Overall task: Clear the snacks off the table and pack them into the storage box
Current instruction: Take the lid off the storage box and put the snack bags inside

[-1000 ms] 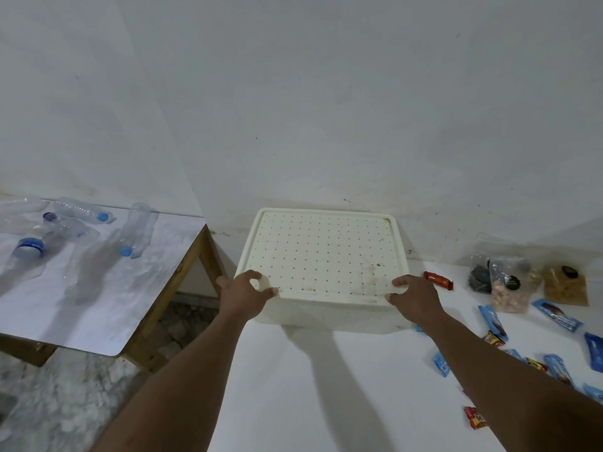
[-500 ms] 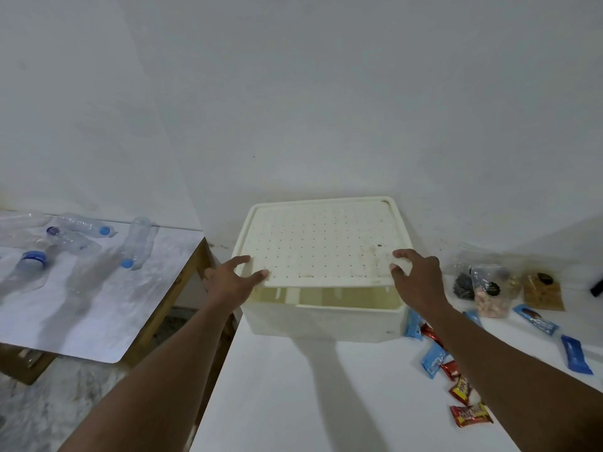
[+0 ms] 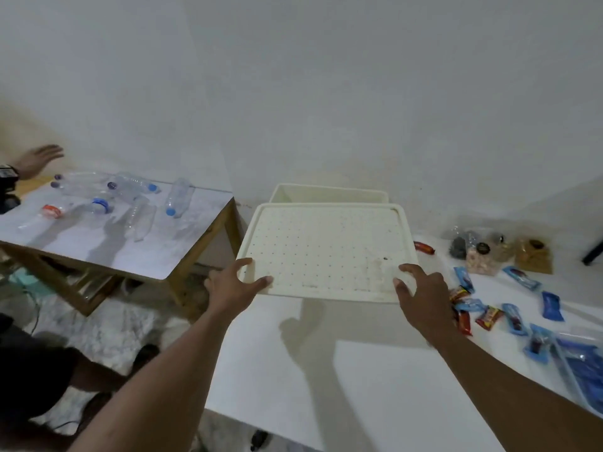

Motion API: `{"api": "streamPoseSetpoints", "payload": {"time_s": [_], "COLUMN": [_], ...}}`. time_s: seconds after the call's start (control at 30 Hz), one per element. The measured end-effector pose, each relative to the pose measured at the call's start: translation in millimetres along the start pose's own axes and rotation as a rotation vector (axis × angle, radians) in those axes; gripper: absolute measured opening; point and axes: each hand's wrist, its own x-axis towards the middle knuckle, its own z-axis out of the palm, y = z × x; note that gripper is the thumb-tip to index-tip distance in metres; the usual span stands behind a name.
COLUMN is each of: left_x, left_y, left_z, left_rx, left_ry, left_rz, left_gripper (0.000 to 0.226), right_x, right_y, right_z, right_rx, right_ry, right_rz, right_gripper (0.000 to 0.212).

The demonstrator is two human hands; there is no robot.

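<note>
Thumb and curled fingers of the left hand (image 3: 233,287) pinch the near left corner of the cream perforated plastic lid (image 3: 326,249). The right hand (image 3: 421,293) grips its near right corner, and both arms are outstretched. Half a second ago the lid sat tilted on the cream plastic storage box (image 3: 329,194); now it hangs clear in front of it. The wrapped snacks (image 3: 518,318) lie on the white table (image 3: 293,370) to the right.

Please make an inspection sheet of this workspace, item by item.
Surface: white table, snacks spread on its right part.
Job's things: storage box by the wall, partly uncovered; lid held in front of it; snack packets and snack bags loose at right.
Clutter: blue plastic pack at the right edge, contents unclear.
Hands: left hand and right hand each grip the lid's near edge.
Cables: perhaps a thin cord on the floor, far left; unclear.
Surroundings: side table with plastic bottles lying on it; another person's hand beyond it.
</note>
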Motion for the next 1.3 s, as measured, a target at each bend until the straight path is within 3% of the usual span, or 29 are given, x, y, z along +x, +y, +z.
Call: {"api": "streamPoseSetpoints", "payload": {"time_s": [0.3, 0.47, 0.63, 0.77, 0.9, 1.13, 1.3], "left_x": [-105, -94, -101, -84, -64, -31, -15], "left_y": [-99, -179, -160, -149, -136, -52, 52], "left_z": [22, 49, 47, 51, 60, 75, 114], "left_rx": [0.104, 0.173, 0.236, 0.273, 0.337, 0.390, 0.395], "left_ry": [-0.097, -0.165, -0.250, -0.361, -0.508, -0.694, -0.730], "left_rz": [-0.132, -0.223, -0.219, -0.226, -0.203, -0.056, 0.166], "left_gripper": [0.073, 0.093, 0.072, 0.069, 0.068, 0.061, 0.055], "right_x": [-150, -178, -175, -164, -154, -103, -59], "right_y": [46, 56, 63, 68, 64, 66, 94], "right_z": [19, 40, 59, 69, 67, 11, -61], "right_rx": [-0.052, -0.110, -0.177, -0.241, -0.244, -0.225, -0.131], "right_ry": [-0.149, -0.284, -0.460, -0.724, -0.889, -0.767, -0.516], "right_rz": [0.090, 0.172, 0.307, 0.371, 0.367, 0.366, 0.461], "right_gripper": [0.032, 0.032, 0.041, 0.057, 0.059, 0.055, 0.051]}}
